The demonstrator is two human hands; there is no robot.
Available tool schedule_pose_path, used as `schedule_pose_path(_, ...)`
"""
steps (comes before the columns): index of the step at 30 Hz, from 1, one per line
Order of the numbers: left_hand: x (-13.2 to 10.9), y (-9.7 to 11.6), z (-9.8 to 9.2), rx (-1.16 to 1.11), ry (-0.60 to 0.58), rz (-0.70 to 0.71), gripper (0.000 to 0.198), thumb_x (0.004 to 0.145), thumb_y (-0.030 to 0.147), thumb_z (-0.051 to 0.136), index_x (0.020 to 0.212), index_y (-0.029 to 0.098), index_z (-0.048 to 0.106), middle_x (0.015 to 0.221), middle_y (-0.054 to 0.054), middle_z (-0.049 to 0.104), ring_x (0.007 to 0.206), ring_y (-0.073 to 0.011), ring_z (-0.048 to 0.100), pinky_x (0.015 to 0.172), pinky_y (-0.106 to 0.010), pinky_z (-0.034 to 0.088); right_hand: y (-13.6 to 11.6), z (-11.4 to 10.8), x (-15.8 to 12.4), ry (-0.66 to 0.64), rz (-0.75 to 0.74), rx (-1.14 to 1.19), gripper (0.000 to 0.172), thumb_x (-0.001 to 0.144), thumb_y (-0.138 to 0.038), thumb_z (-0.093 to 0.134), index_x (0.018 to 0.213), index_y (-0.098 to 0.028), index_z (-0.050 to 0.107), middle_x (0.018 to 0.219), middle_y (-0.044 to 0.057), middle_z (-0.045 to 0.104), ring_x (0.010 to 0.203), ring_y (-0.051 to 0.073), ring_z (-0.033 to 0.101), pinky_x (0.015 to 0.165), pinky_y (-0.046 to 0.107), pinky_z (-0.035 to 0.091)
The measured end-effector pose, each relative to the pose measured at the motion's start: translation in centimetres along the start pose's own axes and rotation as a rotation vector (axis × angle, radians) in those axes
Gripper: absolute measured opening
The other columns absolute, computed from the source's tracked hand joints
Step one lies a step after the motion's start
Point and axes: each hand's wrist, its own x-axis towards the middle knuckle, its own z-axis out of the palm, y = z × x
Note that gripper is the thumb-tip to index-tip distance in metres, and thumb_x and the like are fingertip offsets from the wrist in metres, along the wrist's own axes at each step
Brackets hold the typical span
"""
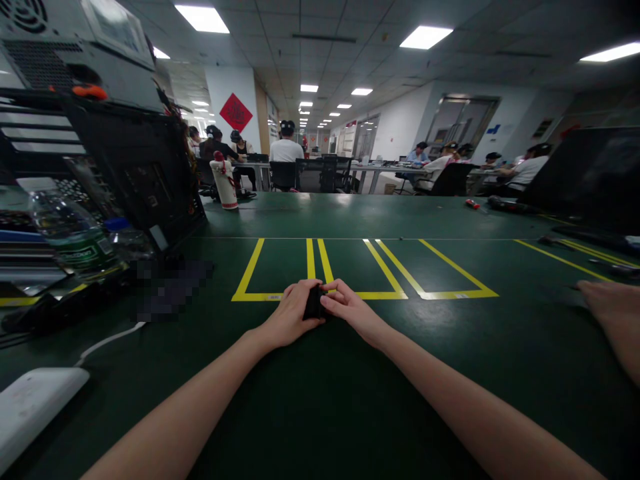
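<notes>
Between my hands is a small black block-like object (313, 304), just in front of the yellow tape marks; its kind cannot be made out. My left hand (289, 316) is closed around its left side, thumb at the near edge and fingers over the top. On the other side, the thumb and fingers of my right hand (351, 309) pinch at its right edge and partly hide it. Both forearms reach in from the bottom of the view, low over the green tabletop (320, 407).
Yellow tape frames (320, 295) mark the table ahead. At left stand an opened computer case (140, 180), plastic bottles (75, 230) and a white box (40, 407) with a cable. A co-worker's hand (610, 313) is at right, near tools (615, 268). A white bottle (225, 183) stands farther back.
</notes>
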Motion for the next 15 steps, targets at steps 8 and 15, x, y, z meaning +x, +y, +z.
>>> schedule_pose_path(8, -0.07, 0.2, -0.09, -0.006, 0.01, 0.002, 0.059, 0.07, 0.023, 0.059, 0.118, 0.022, 0.025, 0.116, -0.007, 0.041, 0.109, -0.0224, 0.038, 0.095, -0.041, 0.028, 0.39, -0.08, 0.5, 0.044, -0.008, 0.016, 0.027, 0.072, -0.033, 0.055, 0.095, -0.02, 0.052, 0.094, 0.003, 0.055, 0.093, 0.016, 0.05, 0.087, 0.036, 0.036)
schedule_pose_path(15, -0.06, -0.03, 0.22, -0.001, 0.023, 0.004, 0.06, 0.068, 0.023, 0.06, 0.117, 0.021, 0.026, 0.114, -0.007, 0.042, 0.107, -0.0218, 0.039, 0.094, -0.04, 0.028, 0.04, -0.28, 0.09, -0.034, -0.017, 0.047, 0.034, 0.065, -0.024, 0.063, 0.095, -0.024, 0.048, 0.091, 0.0, 0.053, 0.093, 0.017, 0.051, 0.084, 0.037, 0.038)
